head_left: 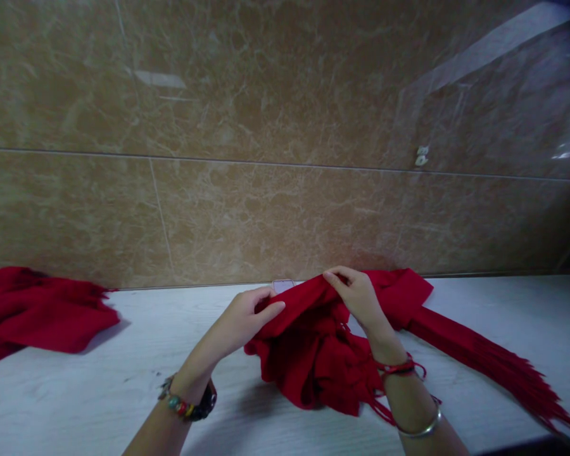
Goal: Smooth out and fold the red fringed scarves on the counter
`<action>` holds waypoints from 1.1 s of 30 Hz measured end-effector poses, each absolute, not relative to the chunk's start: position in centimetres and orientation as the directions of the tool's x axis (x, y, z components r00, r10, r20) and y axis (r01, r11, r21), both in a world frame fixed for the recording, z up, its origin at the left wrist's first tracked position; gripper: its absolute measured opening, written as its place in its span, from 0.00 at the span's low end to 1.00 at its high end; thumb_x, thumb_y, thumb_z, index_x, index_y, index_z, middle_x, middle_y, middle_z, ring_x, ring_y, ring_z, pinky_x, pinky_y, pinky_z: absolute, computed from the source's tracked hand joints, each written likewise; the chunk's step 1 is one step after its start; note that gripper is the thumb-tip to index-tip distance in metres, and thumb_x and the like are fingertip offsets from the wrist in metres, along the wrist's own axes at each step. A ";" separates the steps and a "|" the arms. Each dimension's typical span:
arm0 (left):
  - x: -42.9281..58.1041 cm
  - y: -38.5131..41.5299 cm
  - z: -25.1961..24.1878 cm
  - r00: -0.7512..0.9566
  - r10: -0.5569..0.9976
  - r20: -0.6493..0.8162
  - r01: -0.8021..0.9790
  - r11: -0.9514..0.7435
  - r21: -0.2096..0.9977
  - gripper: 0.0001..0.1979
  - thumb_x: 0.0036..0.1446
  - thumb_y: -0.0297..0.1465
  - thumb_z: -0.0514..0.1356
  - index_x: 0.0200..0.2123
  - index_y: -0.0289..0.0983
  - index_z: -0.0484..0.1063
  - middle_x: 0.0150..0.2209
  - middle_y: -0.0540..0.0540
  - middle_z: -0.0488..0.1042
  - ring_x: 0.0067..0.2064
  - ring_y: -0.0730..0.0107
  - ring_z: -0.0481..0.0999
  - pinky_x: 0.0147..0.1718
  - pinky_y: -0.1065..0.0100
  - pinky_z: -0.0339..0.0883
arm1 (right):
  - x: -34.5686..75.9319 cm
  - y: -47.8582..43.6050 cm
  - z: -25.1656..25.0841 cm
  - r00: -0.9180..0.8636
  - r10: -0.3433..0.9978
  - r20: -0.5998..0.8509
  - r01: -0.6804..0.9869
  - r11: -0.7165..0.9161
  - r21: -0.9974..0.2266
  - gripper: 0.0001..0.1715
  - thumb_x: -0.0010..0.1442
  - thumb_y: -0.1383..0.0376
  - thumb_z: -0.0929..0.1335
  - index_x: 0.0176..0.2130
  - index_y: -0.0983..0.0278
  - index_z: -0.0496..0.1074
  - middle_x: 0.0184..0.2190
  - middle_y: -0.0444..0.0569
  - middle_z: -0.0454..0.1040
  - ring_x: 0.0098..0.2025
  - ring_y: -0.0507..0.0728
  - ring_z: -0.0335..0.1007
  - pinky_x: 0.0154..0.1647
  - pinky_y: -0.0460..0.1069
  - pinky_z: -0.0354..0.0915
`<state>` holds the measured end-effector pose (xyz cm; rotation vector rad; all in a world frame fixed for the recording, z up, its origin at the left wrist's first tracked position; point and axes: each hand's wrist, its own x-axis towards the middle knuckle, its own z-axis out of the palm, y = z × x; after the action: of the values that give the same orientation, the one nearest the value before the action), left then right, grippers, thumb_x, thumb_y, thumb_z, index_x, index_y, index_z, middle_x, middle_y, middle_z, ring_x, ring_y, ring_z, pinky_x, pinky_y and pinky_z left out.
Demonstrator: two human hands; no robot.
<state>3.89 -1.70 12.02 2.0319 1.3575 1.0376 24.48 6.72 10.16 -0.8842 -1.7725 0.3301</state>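
A red fringed scarf hangs bunched between my two hands, its upper edge stretched between them and its lower folds over the white surface. My left hand grips the left end of that edge, thumb on top and the other fingers partly hidden by the cloth. With thumb and fingertips pinched together, my right hand holds the edge farther right. Just behind the right hand lies a folded length of red cloth with a long fringed end; whether it joins the held scarf is hidden.
Another crumpled red scarf lies at the far left of the white tabletop. A brown marble-patterned tiled wall rises along the back edge. A small pale object is on the wall. Behind the hands is a small clear piece.
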 end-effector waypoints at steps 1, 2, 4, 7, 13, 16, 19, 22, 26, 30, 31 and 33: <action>3.8 -1.7 12.0 0.231 0.921 0.314 0.580 -0.389 0.716 0.11 0.54 0.37 0.52 0.25 0.36 0.66 0.24 0.54 0.67 0.26 0.75 0.65 0.26 0.74 0.59 | 24.3 6.7 10.1 -0.132 0.677 0.724 0.463 0.688 -0.559 0.13 0.55 0.60 0.63 0.27 0.65 0.72 0.26 0.49 0.73 0.30 0.56 0.68 0.34 0.50 0.63; 3.8 -1.7 12.0 0.238 0.921 0.309 0.608 -0.389 0.692 0.11 0.54 0.37 0.52 0.26 0.36 0.67 0.25 0.53 0.69 0.27 0.75 0.65 0.27 0.74 0.59 | 24.1 6.6 10.1 -0.143 0.640 0.755 0.507 0.703 -0.500 0.12 0.55 0.62 0.63 0.28 0.65 0.72 0.27 0.50 0.73 0.32 0.57 0.68 0.36 0.51 0.63; 3.8 -1.7 12.1 0.234 0.914 0.331 0.665 -0.399 0.631 0.11 0.54 0.35 0.52 0.27 0.36 0.68 0.27 0.52 0.70 0.28 0.73 0.67 0.29 0.73 0.60 | 23.5 6.0 10.0 -0.241 0.542 0.805 0.520 0.772 -0.365 0.11 0.55 0.64 0.63 0.33 0.66 0.72 0.34 0.53 0.73 0.39 0.58 0.67 0.42 0.53 0.62; 4.1 -1.8 12.4 0.228 0.893 0.388 0.738 -0.418 0.530 0.10 0.54 0.33 0.52 0.27 0.36 0.69 0.29 0.50 0.72 0.32 0.71 0.68 0.33 0.71 0.60 | 22.3 4.9 10.0 -0.459 0.433 0.776 0.424 0.874 -0.237 0.18 0.54 0.64 0.65 0.46 0.65 0.68 0.46 0.55 0.69 0.50 0.59 0.60 0.52 0.56 0.55; 3.8 -1.8 12.7 0.222 0.896 0.384 0.780 -0.400 0.482 0.07 0.52 0.31 0.55 0.30 0.37 0.72 0.31 0.49 0.74 0.34 0.70 0.70 0.35 0.70 0.61 | 22.0 4.2 10.2 -0.551 0.504 0.665 0.365 0.862 -0.350 0.06 0.55 0.67 0.64 0.32 0.63 0.72 0.29 0.46 0.75 0.33 0.54 0.69 0.44 0.54 0.61; 3.2 -1.6 12.7 0.234 0.913 0.334 0.791 -0.379 0.480 0.06 0.51 0.29 0.56 0.31 0.37 0.72 0.31 0.49 0.74 0.34 0.70 0.71 0.35 0.71 0.62 | 22.9 4.7 10.3 -0.417 0.608 0.676 0.320 0.794 -0.517 0.07 0.54 0.64 0.65 0.30 0.64 0.72 0.26 0.46 0.74 0.29 0.54 0.69 0.32 0.48 0.63; 3.0 -1.3 12.3 0.203 0.911 0.358 0.852 -0.345 0.394 0.08 0.53 0.26 0.53 0.33 0.37 0.72 0.34 0.48 0.74 0.36 0.69 0.71 0.37 0.69 0.63 | 23.5 5.6 10.1 -0.268 0.687 0.676 0.236 0.727 -0.645 0.10 0.53 0.60 0.65 0.28 0.65 0.71 0.25 0.46 0.74 0.28 0.54 0.68 0.29 0.47 0.63; 2.8 -1.0 11.9 0.099 0.910 0.402 0.925 -0.233 0.301 0.11 0.54 0.25 0.50 0.34 0.36 0.72 0.35 0.44 0.74 0.37 0.65 0.71 0.39 0.66 0.62 | 23.6 6.4 9.8 -0.091 0.716 0.692 0.176 0.696 -0.696 0.13 0.52 0.58 0.65 0.28 0.65 0.71 0.24 0.47 0.74 0.28 0.55 0.69 0.29 0.47 0.64; 2.4 -0.9 12.1 0.080 0.918 0.389 0.867 -0.256 0.427 0.10 0.53 0.26 0.51 0.34 0.36 0.72 0.33 0.46 0.75 0.35 0.67 0.72 0.36 0.68 0.63 | 23.6 6.5 9.8 0.013 0.613 0.790 0.400 0.721 -0.566 0.11 0.54 0.60 0.64 0.28 0.64 0.72 0.27 0.50 0.74 0.32 0.57 0.69 0.35 0.52 0.65; 2.6 -1.0 12.3 0.157 0.911 0.380 0.726 -0.368 0.581 0.09 0.53 0.27 0.52 0.33 0.36 0.72 0.32 0.49 0.76 0.33 0.70 0.72 0.33 0.72 0.63 | 22.6 5.3 10.0 -0.315 0.445 0.838 0.449 0.848 -0.282 0.14 0.55 0.64 0.64 0.42 0.62 0.70 0.43 0.53 0.71 0.47 0.59 0.64 0.50 0.57 0.58; 2.8 -1.1 12.3 0.159 0.906 0.391 0.725 -0.377 0.577 0.09 0.53 0.27 0.51 0.32 0.36 0.72 0.32 0.49 0.76 0.33 0.71 0.72 0.33 0.72 0.63 | 22.1 4.9 9.9 -0.411 0.423 0.808 0.410 0.877 -0.251 0.18 0.55 0.64 0.64 0.46 0.61 0.67 0.47 0.52 0.69 0.50 0.59 0.62 0.53 0.59 0.55; 3.1 -1.1 12.3 0.171 0.900 0.402 0.743 -0.385 0.548 0.09 0.52 0.26 0.51 0.31 0.36 0.72 0.31 0.50 0.76 0.33 0.71 0.72 0.33 0.72 0.62 | 21.3 4.3 9.7 -0.535 0.408 0.740 0.365 0.902 -0.233 0.21 0.54 0.64 0.65 0.49 0.61 0.65 0.47 0.51 0.69 0.51 0.58 0.62 0.55 0.60 0.50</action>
<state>3.10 -1.14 12.28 2.2197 1.5916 1.0169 21.28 4.28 9.70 -0.5504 -2.1858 0.0624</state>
